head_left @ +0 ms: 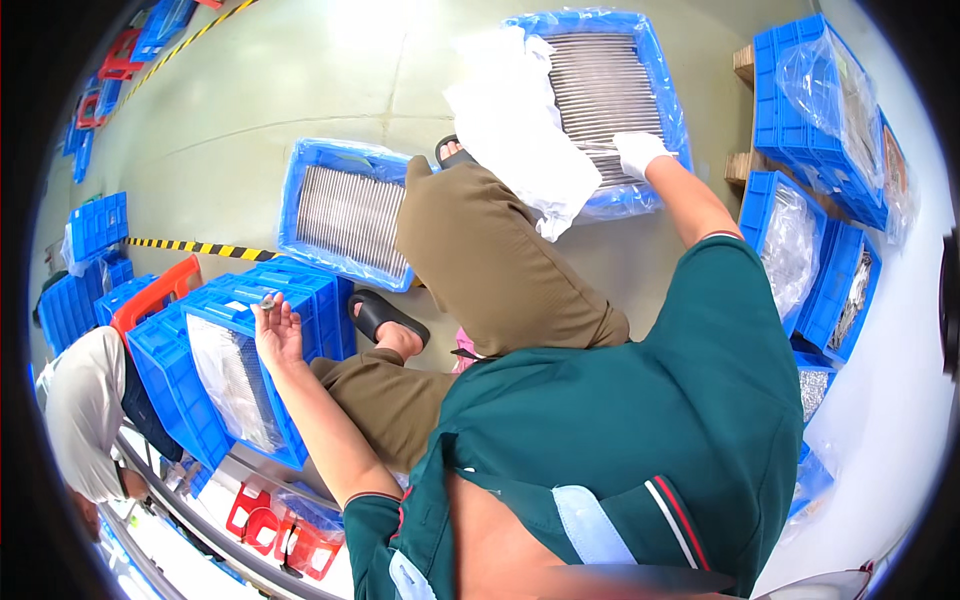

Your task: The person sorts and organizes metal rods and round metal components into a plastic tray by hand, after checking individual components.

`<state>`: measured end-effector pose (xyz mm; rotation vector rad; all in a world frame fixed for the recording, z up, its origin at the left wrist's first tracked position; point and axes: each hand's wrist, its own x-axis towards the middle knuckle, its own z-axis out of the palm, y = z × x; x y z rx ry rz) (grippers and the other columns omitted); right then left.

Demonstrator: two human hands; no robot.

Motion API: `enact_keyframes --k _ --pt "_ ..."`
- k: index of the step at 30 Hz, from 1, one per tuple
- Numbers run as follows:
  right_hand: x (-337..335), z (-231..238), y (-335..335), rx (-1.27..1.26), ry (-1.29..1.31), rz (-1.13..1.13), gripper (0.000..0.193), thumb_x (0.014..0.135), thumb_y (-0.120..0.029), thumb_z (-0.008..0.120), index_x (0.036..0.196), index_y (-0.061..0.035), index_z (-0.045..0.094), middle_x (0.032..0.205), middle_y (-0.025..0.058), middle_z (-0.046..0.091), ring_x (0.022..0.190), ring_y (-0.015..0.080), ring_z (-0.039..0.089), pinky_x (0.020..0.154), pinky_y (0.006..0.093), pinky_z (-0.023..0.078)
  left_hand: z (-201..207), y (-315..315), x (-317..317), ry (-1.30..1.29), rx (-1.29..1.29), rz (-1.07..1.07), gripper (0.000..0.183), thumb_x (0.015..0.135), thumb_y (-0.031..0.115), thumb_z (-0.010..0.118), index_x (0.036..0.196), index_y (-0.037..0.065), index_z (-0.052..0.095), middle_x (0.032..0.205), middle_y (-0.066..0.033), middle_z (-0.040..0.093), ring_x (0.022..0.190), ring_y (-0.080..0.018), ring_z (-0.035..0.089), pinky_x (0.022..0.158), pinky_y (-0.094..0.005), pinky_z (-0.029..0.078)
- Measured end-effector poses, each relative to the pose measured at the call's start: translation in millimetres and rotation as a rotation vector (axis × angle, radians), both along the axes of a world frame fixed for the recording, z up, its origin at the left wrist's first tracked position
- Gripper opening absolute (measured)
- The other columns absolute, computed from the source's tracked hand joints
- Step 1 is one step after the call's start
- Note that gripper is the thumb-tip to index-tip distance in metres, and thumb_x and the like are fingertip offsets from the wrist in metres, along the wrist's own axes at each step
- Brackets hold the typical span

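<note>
My left hand (280, 335) is bare and raised over the stacked blue crates. Its thumb and fingers are closed on a small metal piece (267, 303), whose exact kind I cannot make out. My right hand (640, 154), in a white glove, reaches into the far blue crate (676, 110). Its fingers close around the ends of a few thin metal rods (602, 152), lying askew over neat rows of similar rods (600, 80). A white cloth (520, 130) hangs over that crate's left side. Clear plastic lines the crate.
Another lined crate of metal rods (350, 215) stands left of my knee. Stacked blue crates (180, 370) are at my left, beside a red chair (155, 292) and a bent-over person in a grey top (85, 410). More crates (815, 110) line the right wall.
</note>
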<state>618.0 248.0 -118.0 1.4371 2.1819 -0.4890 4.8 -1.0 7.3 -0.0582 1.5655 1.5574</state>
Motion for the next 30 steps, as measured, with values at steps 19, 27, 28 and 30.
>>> enact_keyframes --k 19,27,28,30 --pt "-150 190 -15 -0.355 1.155 -0.524 0.024 0.088 -0.028 0.052 0.078 -0.0055 0.055 0.056 -0.0015 0.046 0.044 0.0059 0.039 0.040 0.0216 0.030 37 32 52 -0.033 0.282 -0.126 0.033 0.089 0.036 0.052 0.101 0.005 0.057 0.085 -0.0100 0.064 0.066 -0.0154 0.060 0.057 -0.0256 0.047" --pt "-280 261 -28 -0.582 1.127 -0.245 0.022 0.090 -0.026 0.052 0.085 -0.0053 0.056 0.054 -0.0006 0.047 0.038 0.0053 0.034 0.035 0.0204 0.026 62 18 55 -0.076 0.467 -0.087 0.027 0.089 0.030 0.054 0.098 0.005 0.058 0.083 -0.0103 0.065 0.067 -0.0163 0.061 0.062 -0.0276 0.049" --pt "-295 268 -33 -0.729 1.103 -0.293 0.022 0.090 -0.027 0.052 0.086 -0.0055 0.055 0.054 -0.0006 0.047 0.038 0.0052 0.034 0.035 0.0205 0.026 63 15 52 -0.094 0.487 -0.076 0.025 0.089 0.028 0.054 0.098 0.005 0.058 0.083 -0.0109 0.064 0.069 -0.0171 0.062 0.063 -0.0285 0.050" --pt "-327 275 -47 -0.806 1.068 -0.299 0.022 0.090 -0.028 0.051 0.089 -0.0058 0.054 0.055 -0.0007 0.049 0.038 0.0043 0.033 0.034 0.0196 0.026 67 13 50 -0.138 0.524 -0.048 0.022 0.088 0.024 0.054 0.097 0.004 0.058 0.083 -0.0118 0.064 0.069 -0.0181 0.062 0.064 -0.0289 0.051"
